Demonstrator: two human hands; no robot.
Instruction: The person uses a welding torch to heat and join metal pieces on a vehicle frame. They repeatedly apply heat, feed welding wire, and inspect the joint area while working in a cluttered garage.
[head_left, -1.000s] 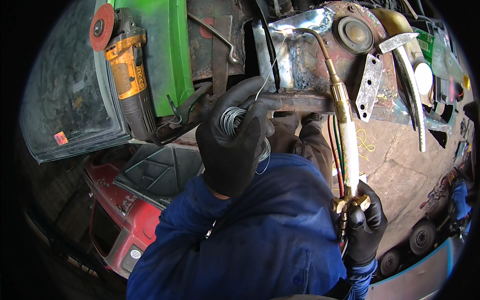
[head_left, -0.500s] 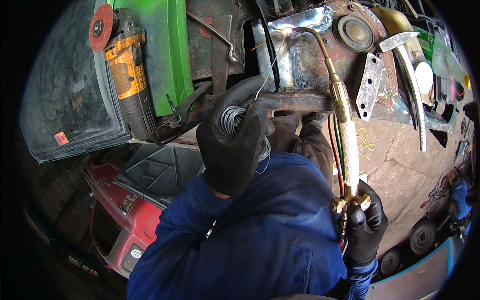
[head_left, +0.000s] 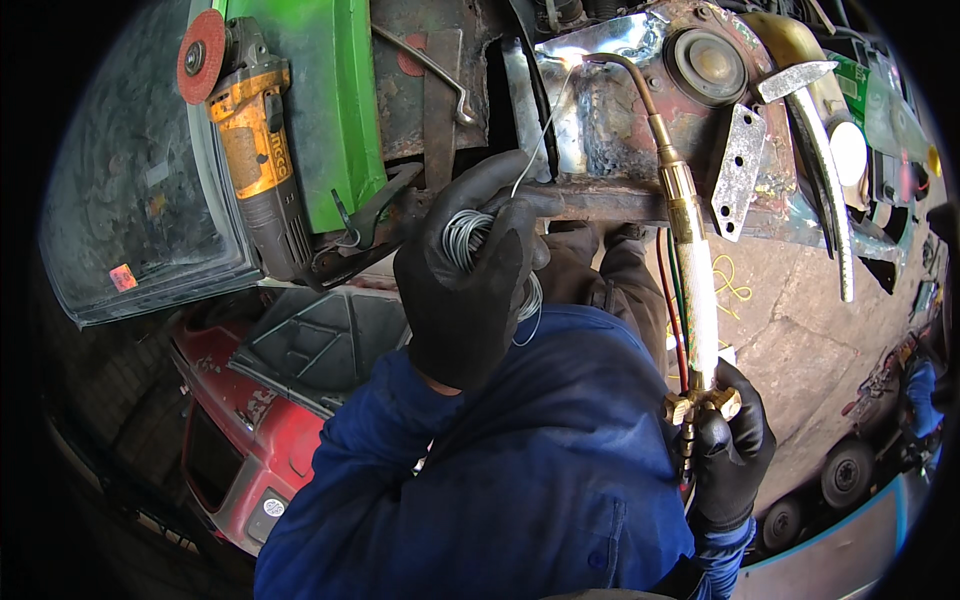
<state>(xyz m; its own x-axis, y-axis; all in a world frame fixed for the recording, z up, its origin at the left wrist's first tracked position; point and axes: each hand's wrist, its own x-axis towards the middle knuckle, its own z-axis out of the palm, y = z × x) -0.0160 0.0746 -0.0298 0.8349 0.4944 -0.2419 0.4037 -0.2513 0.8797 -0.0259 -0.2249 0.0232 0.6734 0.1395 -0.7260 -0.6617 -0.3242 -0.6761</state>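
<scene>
My left hand (head_left: 468,285), in a black glove, is closed around a coil of thin grey wire (head_left: 466,241). The wire's free end runs up to a bright glowing spot on a bare metal panel (head_left: 570,115). In my right hand (head_left: 733,450), also gloved in black, is the lower end of a gas welding torch (head_left: 702,290), by its brass valves (head_left: 702,404). The torch's bent tip (head_left: 625,66) reaches the glowing spot from the right, close to the wire's end. Red and green hoses (head_left: 674,300) hang beside the torch.
On the left an orange angle grinder (head_left: 250,150) lies across a green panel (head_left: 335,110) and glass. A hammer (head_left: 815,150) and a metal plate with holes (head_left: 739,172) lie right of the torch. A red vehicle (head_left: 250,430) stands lower left; wheels (head_left: 846,473) lie lower right.
The torch tip and wire end have shifted very slightly left along the panel, and the glowing spot with them. Both hands keep their holds.
</scene>
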